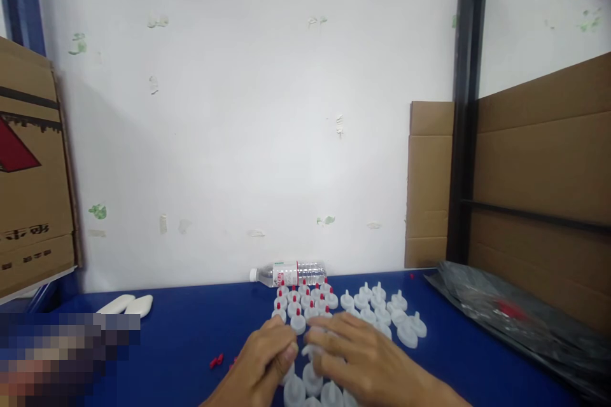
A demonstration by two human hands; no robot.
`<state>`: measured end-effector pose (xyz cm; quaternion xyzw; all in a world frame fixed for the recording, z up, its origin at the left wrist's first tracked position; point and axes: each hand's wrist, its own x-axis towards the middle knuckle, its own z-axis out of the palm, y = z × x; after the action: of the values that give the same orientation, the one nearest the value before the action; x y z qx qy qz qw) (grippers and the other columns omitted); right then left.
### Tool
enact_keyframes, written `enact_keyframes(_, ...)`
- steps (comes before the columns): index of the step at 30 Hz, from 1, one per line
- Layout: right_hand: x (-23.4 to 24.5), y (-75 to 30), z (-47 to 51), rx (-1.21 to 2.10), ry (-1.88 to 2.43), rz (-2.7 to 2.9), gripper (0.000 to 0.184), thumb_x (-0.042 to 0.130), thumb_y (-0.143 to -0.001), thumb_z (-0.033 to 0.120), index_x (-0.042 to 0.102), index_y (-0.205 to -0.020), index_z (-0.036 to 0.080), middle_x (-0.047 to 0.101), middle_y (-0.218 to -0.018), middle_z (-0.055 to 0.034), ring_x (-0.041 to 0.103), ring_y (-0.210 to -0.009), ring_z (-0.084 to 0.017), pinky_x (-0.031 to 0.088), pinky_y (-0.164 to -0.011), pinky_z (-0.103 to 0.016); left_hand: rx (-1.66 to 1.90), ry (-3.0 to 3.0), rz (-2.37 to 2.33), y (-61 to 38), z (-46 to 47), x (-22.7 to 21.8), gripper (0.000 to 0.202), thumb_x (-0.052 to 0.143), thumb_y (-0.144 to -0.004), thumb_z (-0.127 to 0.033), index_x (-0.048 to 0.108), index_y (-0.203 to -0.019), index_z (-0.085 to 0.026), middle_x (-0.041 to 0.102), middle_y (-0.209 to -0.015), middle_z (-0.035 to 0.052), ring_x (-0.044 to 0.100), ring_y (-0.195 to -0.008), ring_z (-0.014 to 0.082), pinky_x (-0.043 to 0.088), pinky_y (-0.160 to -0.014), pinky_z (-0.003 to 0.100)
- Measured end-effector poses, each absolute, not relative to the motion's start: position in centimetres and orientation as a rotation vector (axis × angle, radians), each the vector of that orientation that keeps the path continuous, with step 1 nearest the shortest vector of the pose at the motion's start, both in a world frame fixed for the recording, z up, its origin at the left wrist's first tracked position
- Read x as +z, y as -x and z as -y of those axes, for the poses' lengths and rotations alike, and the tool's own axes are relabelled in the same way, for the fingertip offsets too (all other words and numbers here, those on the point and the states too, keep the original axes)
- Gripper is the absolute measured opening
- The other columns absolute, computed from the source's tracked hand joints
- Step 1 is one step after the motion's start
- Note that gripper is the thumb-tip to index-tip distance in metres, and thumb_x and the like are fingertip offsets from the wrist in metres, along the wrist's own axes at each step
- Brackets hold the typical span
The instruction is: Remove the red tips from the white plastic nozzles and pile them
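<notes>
My left hand point(267, 356) is closed, thumb pressed against the curled fingers; whatever it pinches is hidden. Beside it, my right hand point(363, 350) reaches over the white nozzle caps with bent fingers apart. Between the two hands a pale spout point(311, 350) shows near the right fingertips; I cannot tell whether they grip it. Several white nozzle caps point(294, 390) without red tips stand just below the hands. Behind the hands are rows of nozzle caps with red tips point(297, 323). Small loose red tips point(216, 361) lie left of my left hand.
More untipped nozzle caps point(407, 334) stand at the right. A clear plastic bottle point(286, 274) lies against the wall. Two white oval objects point(139, 306) rest at the left. A dark plastic bag point(515, 311) lies along the right side of the blue table point(181, 331); cardboard point(35, 172) flanks it.
</notes>
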<state>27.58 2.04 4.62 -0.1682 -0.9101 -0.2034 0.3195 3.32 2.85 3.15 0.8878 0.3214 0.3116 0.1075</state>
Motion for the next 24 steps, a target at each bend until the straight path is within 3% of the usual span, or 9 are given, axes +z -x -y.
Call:
enact_keyframes(3,4.5,-29.4,-3.4,-0.331,0.744,2.329,0.027,0.037,-0.105,0.013,0.062,-0.110,0.022,0.069,-0.121,-0.0066,0.064,-0.114,-0.021,0.051,-0.095,-0.035,0.968,-2.491,-1.140,-2.5,-2.8,4.5,0.044,0.026,-0.108,-0.044,0.044,-0.074,-0.023,0.056,-0.079,-0.0009,0.052,-0.078,0.0175,0.045,-0.079,0.031)
enact_keyframes(6,4.1,-31.0,-4.7,-0.061,1.079,2.223,0.028,0.040,-0.107,0.028,0.062,-0.124,0.024,0.068,-0.122,-0.0077,0.066,-0.110,-0.022,0.052,-0.096,-0.037,0.985,-2.513,-1.297,-1.8,-3.7,4.6,0.038,0.029,-0.107,-0.042,0.052,-0.083,-0.024,0.059,-0.086,0.0008,0.053,-0.087,0.0208,0.043,-0.093,0.040)
enact_keyframes(9,3.5,-31.9,-5.4,0.026,1.156,2.262,0.040,0.033,-0.109,0.038,0.060,-0.134,0.024,0.066,-0.132,-0.0094,0.061,-0.123,-0.026,0.045,-0.108,-0.045,0.897,-2.498,-1.444,-1.4,-4.8,4.0,0.037,0.031,-0.107,-0.039,0.056,-0.085,-0.023,0.059,-0.091,0.0035,0.053,-0.091,0.0236,0.045,-0.089,0.043)
enact_keyframes(19,3.5,-32.3,-5.3,0.164,1.209,2.365,0.047,0.025,-0.110,0.044,0.067,-0.122,0.027,0.068,-0.131,-0.0052,0.053,-0.133,-0.030,0.030,-0.117,-0.057,0.843,-2.576,-1.407,-1.3,-5.5,2.4,0.028,0.040,-0.103,-0.023,0.066,-0.114,-0.022,0.061,-0.107,0.0073,0.057,-0.103,0.0250,0.047,-0.097,0.046)
enact_keyframes(24,4.0,-32.0,-5.0,0.128,1.159,2.367,0.043,0.027,-0.110,0.042,0.066,-0.121,0.028,0.068,-0.129,-0.0042,0.057,-0.127,-0.028,0.030,-0.115,-0.055,0.826,-2.623,-1.409,-1.2,-5.9,1.9,0.024,0.048,-0.100,-0.018,0.067,-0.114,-0.024,0.066,-0.108,0.0055,0.057,-0.106,0.0261,0.046,-0.098,0.047)
